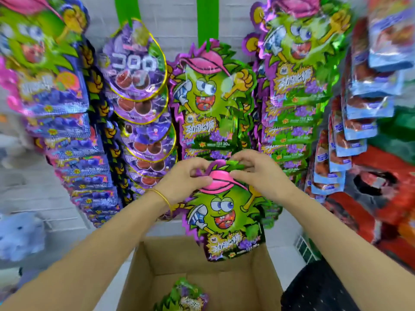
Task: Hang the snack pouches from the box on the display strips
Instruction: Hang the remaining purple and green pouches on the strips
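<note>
- Your left hand (187,176) and right hand (258,173) each pinch the top edge of a green monster pouch (224,212), with your fingers curled on it from either side, by its pink cap.
- A gold bangle (165,198) sits on your left wrist.
- The pouch hangs upright from your fingers, over the open cardboard box (155,257) and just below the matching hung pouches (213,93) on the middle green display strip (207,21).
- One more pouch of this kind, the spare pouch (185,297), lies on the box floor.
- Round purple pouches (137,63) hang on the strip to the left, and blue-and-red pouches (368,86) hang far right.
</note>
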